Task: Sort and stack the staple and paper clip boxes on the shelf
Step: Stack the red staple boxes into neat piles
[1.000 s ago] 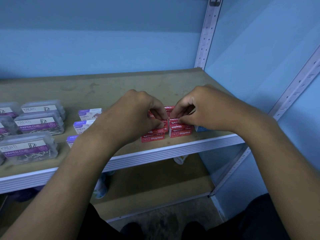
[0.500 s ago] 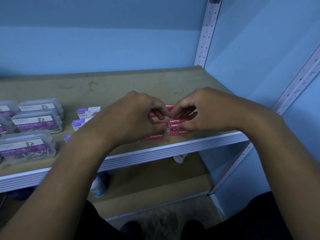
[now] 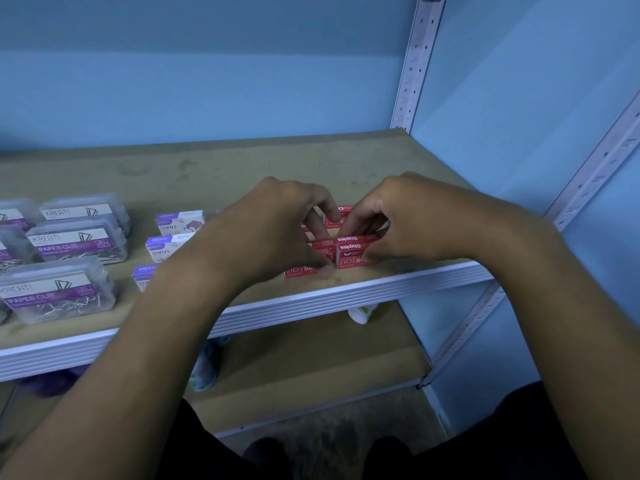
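Observation:
Several small red staple boxes (image 3: 351,252) sit in a tight cluster near the front right of the wooden shelf (image 3: 214,181). My left hand (image 3: 277,230) covers the left side of the cluster, its fingers pinched on the red boxes there. My right hand (image 3: 398,216) grips the right-hand red boxes, thumb low at the front. To the left lie three purple-and-white staple boxes (image 3: 178,223), partly hidden by my left forearm. Clear plastic paper clip boxes (image 3: 78,242) with purple labels stand at the far left.
A perforated metal upright (image 3: 417,64) stands at the shelf's back right corner, another (image 3: 588,174) runs along the blue right wall. The shelf's white front rail (image 3: 311,303) lies below my hands. A lower shelf (image 3: 311,362) holds a white bottle (image 3: 362,313).
Both hands stay on the red staple boxes and have only shifted their fingers slightly. The blue item seen at the right of the cluster a second ago is hidden now.

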Demonstrator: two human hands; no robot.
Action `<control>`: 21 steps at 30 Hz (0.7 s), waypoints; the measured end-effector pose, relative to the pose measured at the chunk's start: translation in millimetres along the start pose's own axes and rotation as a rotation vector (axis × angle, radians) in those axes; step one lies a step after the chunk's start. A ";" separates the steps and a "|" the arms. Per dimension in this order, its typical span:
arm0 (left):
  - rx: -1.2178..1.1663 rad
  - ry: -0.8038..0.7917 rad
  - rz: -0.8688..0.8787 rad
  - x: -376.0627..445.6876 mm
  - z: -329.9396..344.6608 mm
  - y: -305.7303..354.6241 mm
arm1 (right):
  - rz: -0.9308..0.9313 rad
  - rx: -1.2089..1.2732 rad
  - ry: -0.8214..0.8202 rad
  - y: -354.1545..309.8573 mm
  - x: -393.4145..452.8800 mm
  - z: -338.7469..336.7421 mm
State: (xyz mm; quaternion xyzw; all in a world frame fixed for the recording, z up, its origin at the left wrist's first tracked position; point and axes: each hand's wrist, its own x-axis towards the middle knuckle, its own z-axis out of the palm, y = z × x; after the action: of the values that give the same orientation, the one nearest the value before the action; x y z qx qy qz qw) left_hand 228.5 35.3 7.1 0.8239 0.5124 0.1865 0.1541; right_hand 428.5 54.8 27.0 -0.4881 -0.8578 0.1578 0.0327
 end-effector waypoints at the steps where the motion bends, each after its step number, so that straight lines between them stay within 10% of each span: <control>1: 0.002 0.003 -0.004 0.5 0.4 -0.1 | -0.003 0.003 -0.001 0.2 0.1 -0.2; 21: 0.049 0.084 0.011 2.9 11.8 6.2 | -0.030 -0.003 0.010 -0.9 0.8 1.2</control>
State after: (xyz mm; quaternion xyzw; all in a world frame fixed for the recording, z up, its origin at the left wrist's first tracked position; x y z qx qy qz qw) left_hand 240.0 34.5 -0.1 0.8218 0.5182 0.2093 0.1113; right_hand 427.1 54.7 26.0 -0.4760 -0.8651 0.1535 0.0387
